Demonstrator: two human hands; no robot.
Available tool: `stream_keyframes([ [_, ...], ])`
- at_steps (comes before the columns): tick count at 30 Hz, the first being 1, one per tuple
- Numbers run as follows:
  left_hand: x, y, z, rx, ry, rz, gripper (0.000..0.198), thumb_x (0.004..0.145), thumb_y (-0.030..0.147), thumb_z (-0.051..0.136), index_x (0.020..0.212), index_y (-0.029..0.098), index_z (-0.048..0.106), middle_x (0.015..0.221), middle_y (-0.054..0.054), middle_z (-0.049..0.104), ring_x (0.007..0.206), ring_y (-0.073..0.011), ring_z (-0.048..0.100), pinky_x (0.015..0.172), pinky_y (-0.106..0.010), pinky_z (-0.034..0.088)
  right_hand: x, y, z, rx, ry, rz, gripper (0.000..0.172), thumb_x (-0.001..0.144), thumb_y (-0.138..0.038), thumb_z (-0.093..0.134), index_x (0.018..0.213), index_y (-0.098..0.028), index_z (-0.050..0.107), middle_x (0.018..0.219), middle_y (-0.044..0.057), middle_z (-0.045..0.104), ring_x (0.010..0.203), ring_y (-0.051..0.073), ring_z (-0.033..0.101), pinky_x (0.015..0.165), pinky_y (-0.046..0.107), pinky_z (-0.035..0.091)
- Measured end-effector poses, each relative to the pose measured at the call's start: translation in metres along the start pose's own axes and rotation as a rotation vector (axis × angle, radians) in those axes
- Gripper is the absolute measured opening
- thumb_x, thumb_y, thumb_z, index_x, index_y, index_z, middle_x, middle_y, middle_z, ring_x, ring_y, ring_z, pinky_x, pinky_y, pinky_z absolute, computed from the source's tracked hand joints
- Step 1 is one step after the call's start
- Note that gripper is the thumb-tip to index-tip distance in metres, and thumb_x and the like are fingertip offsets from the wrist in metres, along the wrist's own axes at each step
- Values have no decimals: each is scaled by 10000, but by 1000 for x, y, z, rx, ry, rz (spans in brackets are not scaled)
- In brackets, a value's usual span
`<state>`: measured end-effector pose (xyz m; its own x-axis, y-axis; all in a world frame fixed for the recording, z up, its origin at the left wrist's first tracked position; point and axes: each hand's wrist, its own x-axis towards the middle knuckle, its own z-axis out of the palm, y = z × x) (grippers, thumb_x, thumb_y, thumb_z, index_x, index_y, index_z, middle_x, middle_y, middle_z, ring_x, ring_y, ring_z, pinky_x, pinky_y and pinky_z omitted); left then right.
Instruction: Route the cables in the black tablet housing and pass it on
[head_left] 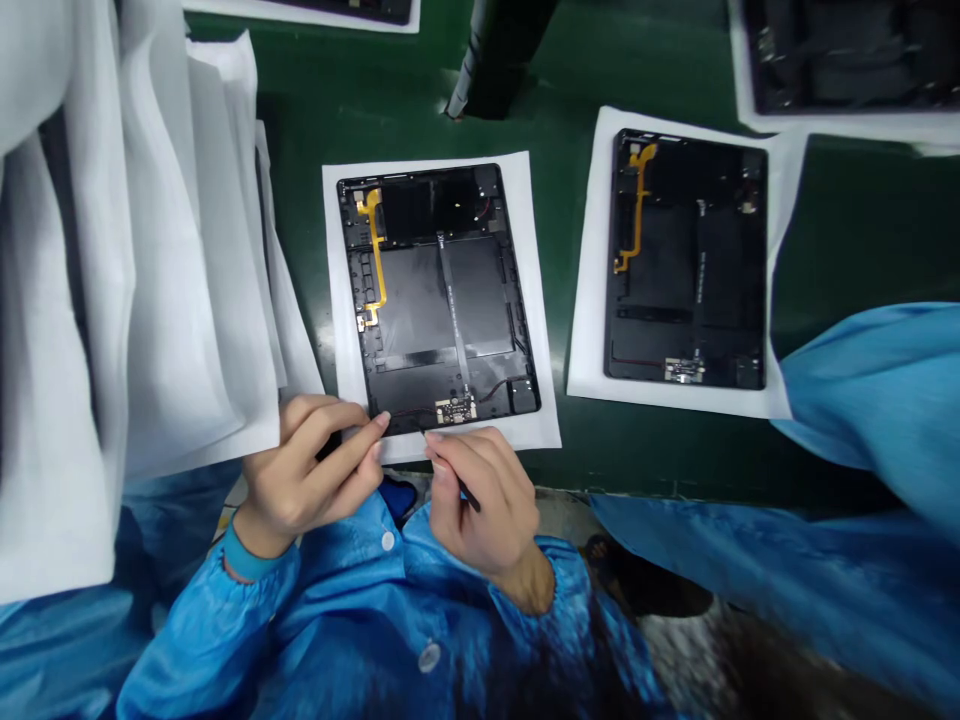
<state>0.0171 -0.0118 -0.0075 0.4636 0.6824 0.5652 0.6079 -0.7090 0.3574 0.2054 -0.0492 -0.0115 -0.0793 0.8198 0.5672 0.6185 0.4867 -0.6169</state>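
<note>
- Your left hand (pixel 300 475) rests at the near left corner of the opened tablet (pixel 439 295), fingers drawn together, the fingertips (pixel 381 422) touching the white sheet (pixel 341 300) under it just beside the tablet's edge; it grips nothing you can make out.
- Your right hand (pixel 484 495) sits at the near edge below the small circuit board (pixel 456 409), fingers pinched on a thin dark tool (pixel 471 497) (only a short sliver shows between the fingers, so its tip and type are hard to tell).
- The tablet lies flat, back off, in the middle of the green desk (pixel 570 440), an orange ribbon cable (pixel 373 255) running down its left side.
- A second opened tablet (pixel 686 260) lies on its own sheet to the right, well apart.
- A blue sleeve (pixel 877 400) of another person crosses the right edge, hiding part of the desk.
- A stack of white sheets (pixel 150 280) fills the left and is cut off by the frame.
- Two more trays at the top edge are cropped, their contents unclear.
</note>
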Motion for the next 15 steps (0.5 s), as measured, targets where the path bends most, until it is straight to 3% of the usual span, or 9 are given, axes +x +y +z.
stream_keyframes([
  [8,2,4,-2,49,-84,-45,390,813,115,738,1195,164,681,977,-85,637,887,-206,568,739,-348,541,6,-2,-6,104,-13,102,277,919,-31,524,1140,-148,642,862,81,735,778,186,672,669,344,575],
  [15,3,24,6,190,-141,-158,427,849,226,703,1273,209,659,888,-69,579,867,-232,542,704,-342,505,7,-6,-8,250,140,400,246,964,-101,514,1089,-211,696,783,14,723,701,153,674,643,303,573],
])
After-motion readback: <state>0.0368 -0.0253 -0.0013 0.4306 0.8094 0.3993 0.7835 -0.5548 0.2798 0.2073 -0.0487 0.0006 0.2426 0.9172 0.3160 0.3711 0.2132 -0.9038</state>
